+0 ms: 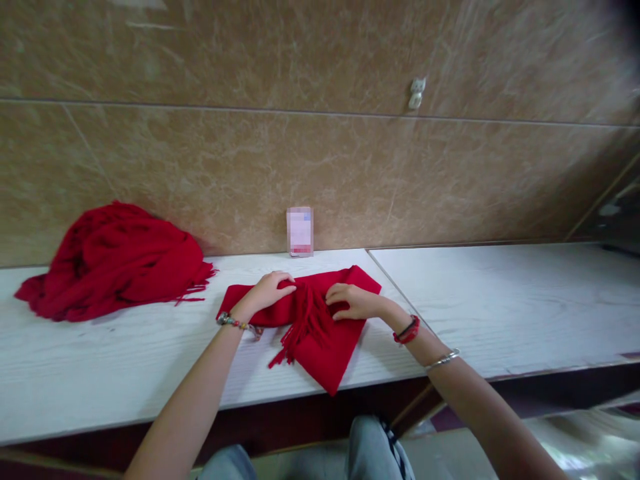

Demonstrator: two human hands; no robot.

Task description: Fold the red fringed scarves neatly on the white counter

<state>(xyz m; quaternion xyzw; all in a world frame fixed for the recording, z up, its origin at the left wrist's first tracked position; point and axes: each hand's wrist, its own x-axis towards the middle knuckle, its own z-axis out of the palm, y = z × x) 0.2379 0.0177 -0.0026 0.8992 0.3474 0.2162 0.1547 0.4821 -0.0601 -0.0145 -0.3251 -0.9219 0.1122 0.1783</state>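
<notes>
A red scarf (333, 353) with a tasselled fringe lies folded on the white tabletop, one pointed corner toward me. Its fringe gathers near the middle, between my hands. My left hand (273, 291) is on the scarf's left part, thumb and fingers closed on the cloth beside the fringe. On the other side of the fringe, my right hand (355, 301) has its fingers curled onto the cloth, with red fabric between thumb and fingers. The fingertips of both hands partly sink into the cloth.
A second red scarf (120, 267) lies heaped at the left. A small pale card or box (300, 232), blurred, stands against the brown tiled wall (225, 173). A small white cat-shaped piece (417, 93) is on the wall. The white table (500, 300) has a seam right of the folded scarf.
</notes>
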